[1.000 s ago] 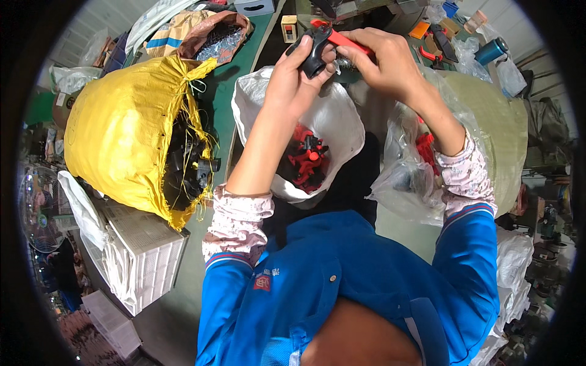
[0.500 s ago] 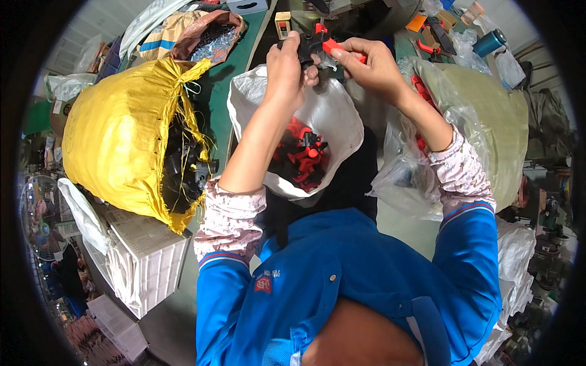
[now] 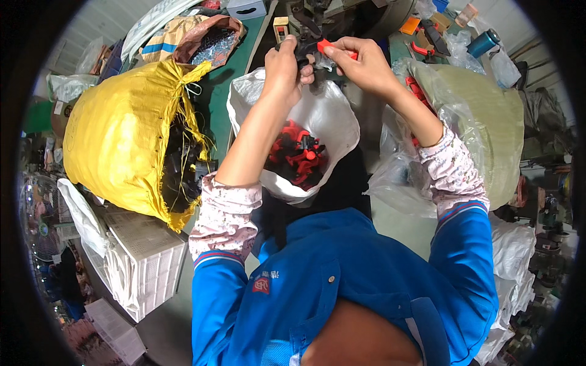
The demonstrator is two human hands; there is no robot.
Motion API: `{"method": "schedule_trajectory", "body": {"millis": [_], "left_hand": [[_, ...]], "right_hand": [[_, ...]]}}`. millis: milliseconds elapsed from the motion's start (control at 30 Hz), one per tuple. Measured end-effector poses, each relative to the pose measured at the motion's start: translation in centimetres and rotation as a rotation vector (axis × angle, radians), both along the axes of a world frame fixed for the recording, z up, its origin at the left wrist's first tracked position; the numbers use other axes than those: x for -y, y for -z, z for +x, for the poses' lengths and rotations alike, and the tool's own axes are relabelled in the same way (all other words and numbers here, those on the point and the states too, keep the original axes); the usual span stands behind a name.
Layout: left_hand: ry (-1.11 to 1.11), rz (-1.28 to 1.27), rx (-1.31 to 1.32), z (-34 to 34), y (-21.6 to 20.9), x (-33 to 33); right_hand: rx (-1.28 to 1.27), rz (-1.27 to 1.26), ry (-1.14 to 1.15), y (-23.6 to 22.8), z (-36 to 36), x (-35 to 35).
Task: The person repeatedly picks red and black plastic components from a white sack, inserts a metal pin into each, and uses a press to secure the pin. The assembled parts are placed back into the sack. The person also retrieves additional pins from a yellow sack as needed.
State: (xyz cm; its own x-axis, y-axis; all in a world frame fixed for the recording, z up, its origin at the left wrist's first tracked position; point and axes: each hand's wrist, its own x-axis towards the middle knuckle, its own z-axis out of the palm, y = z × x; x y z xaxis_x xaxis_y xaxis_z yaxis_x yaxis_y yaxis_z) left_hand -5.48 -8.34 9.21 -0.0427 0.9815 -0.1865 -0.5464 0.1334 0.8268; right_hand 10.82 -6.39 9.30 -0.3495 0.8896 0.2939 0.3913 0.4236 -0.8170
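Note:
Above the far rim of a white sack point(image 3: 339, 119), my two hands meet. My left hand point(image 3: 281, 72) is closed round a black plastic part point(image 3: 302, 53), partly hidden by its fingers. Between thumb and fingers, my right hand point(image 3: 367, 66) pinches a red plastic piece point(image 3: 325, 46), its near end against or close to the black part. Whether the two are joined cannot be seen. Inside the sack below lies a heap of red and black plastic parts point(image 3: 300, 160).
A yellow woven sack point(image 3: 116, 134) of black parts stands at left, above a white crate point(image 3: 152, 262). Behind it, a paper bag point(image 3: 213, 43) holds small metal pieces. Right, a pale green sack point(image 3: 497, 128) and clear plastic point(image 3: 397, 177) surround red parts. A small box point(image 3: 281, 27) stands ahead.
My right hand has shifted slightly left with the red piece, closer to the black part. A small red bit seen above the black part is out of sight now.

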Motion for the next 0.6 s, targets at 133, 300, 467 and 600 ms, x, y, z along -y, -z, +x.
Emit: {"method": "schedule_trajectory", "body": {"millis": [133, 300, 467, 600], "left_hand": [[0.025, 0.040, 0.037, -0.3, -0.4, 0.1], [0.038, 0.235, -0.057, -2.7, -3.1, 1.3], [0.114, 0.056, 0.053, -4.5, 1.8, 4.3], [-0.124, -0.045, 0.061, -1.9, 5.4, 7.0]], "right_hand": [[-0.091, 0.000, -0.030, 0.4, 0.1, 0.1], [-0.123, 0.091, -0.011, -2.1, -1.7, 1.6], [0.269, 0.361, 0.056, 1.9, -2.4, 5.4], [0.476, 0.274, 0.011, 3.7, -3.6, 5.7]]}}
